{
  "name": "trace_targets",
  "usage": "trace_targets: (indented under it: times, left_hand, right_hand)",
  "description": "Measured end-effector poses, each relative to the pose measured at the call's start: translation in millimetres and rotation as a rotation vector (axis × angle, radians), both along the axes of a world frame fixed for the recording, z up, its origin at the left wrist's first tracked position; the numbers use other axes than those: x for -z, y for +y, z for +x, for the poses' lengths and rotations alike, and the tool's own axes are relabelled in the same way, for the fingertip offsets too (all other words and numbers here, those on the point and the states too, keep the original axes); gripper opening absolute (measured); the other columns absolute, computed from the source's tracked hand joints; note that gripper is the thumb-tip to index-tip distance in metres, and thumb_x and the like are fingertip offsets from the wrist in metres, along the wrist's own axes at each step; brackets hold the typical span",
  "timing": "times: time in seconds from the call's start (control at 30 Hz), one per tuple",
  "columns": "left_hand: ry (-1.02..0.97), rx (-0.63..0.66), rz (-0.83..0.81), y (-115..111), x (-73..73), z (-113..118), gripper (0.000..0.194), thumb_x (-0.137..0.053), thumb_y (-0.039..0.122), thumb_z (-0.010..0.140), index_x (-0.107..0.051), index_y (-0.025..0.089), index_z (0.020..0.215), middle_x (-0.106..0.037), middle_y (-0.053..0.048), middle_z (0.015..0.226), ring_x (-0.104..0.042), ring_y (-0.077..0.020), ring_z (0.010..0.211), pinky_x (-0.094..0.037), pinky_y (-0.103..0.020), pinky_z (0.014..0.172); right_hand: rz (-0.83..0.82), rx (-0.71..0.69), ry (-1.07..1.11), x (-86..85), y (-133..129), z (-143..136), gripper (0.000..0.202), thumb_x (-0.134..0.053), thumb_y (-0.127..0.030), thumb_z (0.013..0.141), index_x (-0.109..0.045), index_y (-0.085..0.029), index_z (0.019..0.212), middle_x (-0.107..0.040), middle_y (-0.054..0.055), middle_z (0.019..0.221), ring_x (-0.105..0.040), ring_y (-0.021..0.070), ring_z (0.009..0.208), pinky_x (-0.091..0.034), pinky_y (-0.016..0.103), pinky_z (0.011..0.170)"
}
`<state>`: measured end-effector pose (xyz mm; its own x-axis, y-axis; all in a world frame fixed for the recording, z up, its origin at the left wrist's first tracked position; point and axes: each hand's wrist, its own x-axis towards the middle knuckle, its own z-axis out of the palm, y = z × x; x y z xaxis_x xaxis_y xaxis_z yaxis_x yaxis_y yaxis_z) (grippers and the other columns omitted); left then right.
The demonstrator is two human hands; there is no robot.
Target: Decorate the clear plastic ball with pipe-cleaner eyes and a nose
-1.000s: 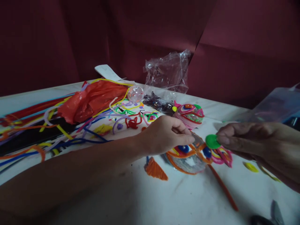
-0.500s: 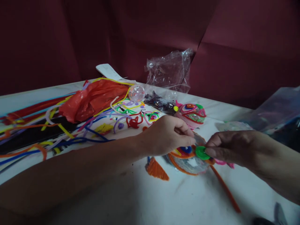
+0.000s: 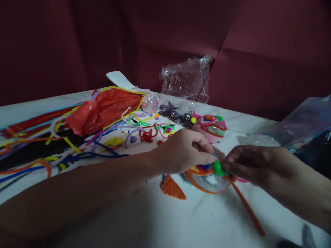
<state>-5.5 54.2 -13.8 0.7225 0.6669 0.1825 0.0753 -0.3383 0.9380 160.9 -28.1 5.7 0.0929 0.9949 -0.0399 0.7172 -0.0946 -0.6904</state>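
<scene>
A clear round piece point(image 3: 210, 182) edged with orange pipe cleaner lies on the white table, with blue, yellow and orange coils on it. Over its right part, my right hand point(image 3: 256, 167) pinches a small green coil point(image 3: 219, 168) between thumb and fingertips. My left hand point(image 3: 190, 151) rests at the piece's upper left, its fingers curled and close to the green coil; what they grip is hidden. An orange triangle point(image 3: 172, 187) lies to the left of the round piece, and an orange pipe cleaner point(image 3: 248, 208) stretches from its lower right.
Behind my hands sits a pink decorated ball point(image 3: 210, 126). Red plastic point(image 3: 103, 108) and many loose pipe cleaners cover the left side. A clear ball point(image 3: 150, 103) and clear wrap point(image 3: 184, 81) are at the back. A plastic bag point(image 3: 305, 117) is at the right.
My right hand has moved slightly left with the green coil, which now sits nearer my left fingertips and covers more of the blue coil. My left hand has hardly moved.
</scene>
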Motion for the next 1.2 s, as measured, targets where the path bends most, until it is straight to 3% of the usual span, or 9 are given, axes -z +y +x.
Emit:
trace_targets:
  times: [0.17,0.3,0.5,0.7,0.87,1.03,1.1,1.2]
  left_hand:
    - [0.001,-0.011,0.081,-7.0,2.3,0.6,0.012,-0.065,0.025,0.069,-0.061,0.014,0.074,-0.061,0.001,0.067,-0.055,-0.0091,0.062,-0.043,-0.019,0.056]
    - [0.069,-0.097,0.17,-12.7,1.4,2.6,0.016,-0.068,0.028,0.067,-0.061,0.015,0.074,-0.06,0.001,0.069,-0.055,-0.01,0.063,-0.042,-0.02,0.057]
    - [0.118,-0.137,0.283,-11.7,2.4,5.1,0.016,-0.065,0.023,0.066,-0.06,0.016,0.079,-0.058,0.001,0.07,-0.056,-0.0131,0.068,-0.044,-0.023,0.06]
    - [0.101,-0.209,0.427,-13.6,3.4,4.6,0.026,-0.064,0.021,0.065,-0.059,0.015,0.09,-0.059,-0.006,0.095,-0.055,-0.0201,0.093,-0.045,-0.03,0.079]
    - [0.135,-0.105,0.263,-13.6,2.9,4.3,0.035,-0.06,0.021,0.069,-0.054,0.016,0.103,-0.062,-0.004,0.096,-0.058,-0.0183,0.089,-0.045,-0.029,0.078]
    - [0.096,-0.113,0.234,-12.3,5.0,4.4,0.038,-0.061,0.022,0.068,-0.052,0.016,0.105,-0.061,-0.006,0.104,-0.058,-0.0186,0.094,-0.045,-0.029,0.081]
    - [0.096,-0.109,0.225,-12.2,5.5,4.3,0.037,-0.061,0.022,0.069,-0.052,0.016,0.104,-0.062,-0.005,0.102,-0.059,-0.0183,0.092,-0.046,-0.029,0.08]
    - [0.084,-0.11,0.222,-12.0,5.9,4.3,0.038,-0.061,0.024,0.069,-0.051,0.017,0.105,-0.063,-0.005,0.102,-0.06,-0.0181,0.09,-0.047,-0.029,0.078]
  right_hand:
    - [0.045,-0.04,0.01,-1.1,-2.0,-4.3,0.029,-0.053,-0.048,0.066,-0.059,-0.02,0.059,-0.06,0.005,0.059,-0.051,0.0212,0.055,-0.041,0.027,0.047]
    - [0.041,-0.024,-0.04,-3.1,-3.0,-8.3,0.03,-0.049,-0.049,0.063,-0.056,-0.021,0.057,-0.058,0.005,0.056,-0.05,0.0209,0.052,-0.04,0.027,0.044]
    - [0.021,-0.03,-0.054,-2.9,0.6,-12.0,0.033,-0.047,-0.052,0.061,-0.057,-0.021,0.059,-0.06,0.004,0.059,-0.053,0.0206,0.055,-0.041,0.027,0.048]
    - [0.071,-0.048,-0.077,0.5,1.4,-8.4,0.03,-0.049,-0.049,0.065,-0.058,-0.021,0.059,-0.057,0.001,0.055,-0.048,0.017,0.052,-0.038,0.024,0.046]
    - [0.055,-0.035,-0.042,-2.2,1.3,-10.8,0.032,-0.05,-0.051,0.061,-0.056,-0.02,0.058,-0.057,0.002,0.053,-0.048,0.0169,0.05,-0.038,0.024,0.045]
    - [0.07,0.003,0.039,-2.7,-1.9,-7.5,0.035,-0.054,-0.055,0.062,-0.054,-0.02,0.059,-0.058,0.003,0.054,-0.051,0.0176,0.051,-0.041,0.024,0.046]
    - [0.153,0.06,0.028,0.8,-4.8,-0.1,0.04,-0.057,-0.06,0.064,-0.059,-0.02,0.07,-0.062,0.004,0.064,-0.057,0.0206,0.06,-0.046,0.025,0.048]
    - [0.223,0.115,-0.032,11.2,-7.7,12.3,0.06,-0.062,-0.065,0.064,-0.059,-0.023,0.106,-0.063,0.006,0.104,-0.058,0.027,0.092,-0.052,0.031,0.07]
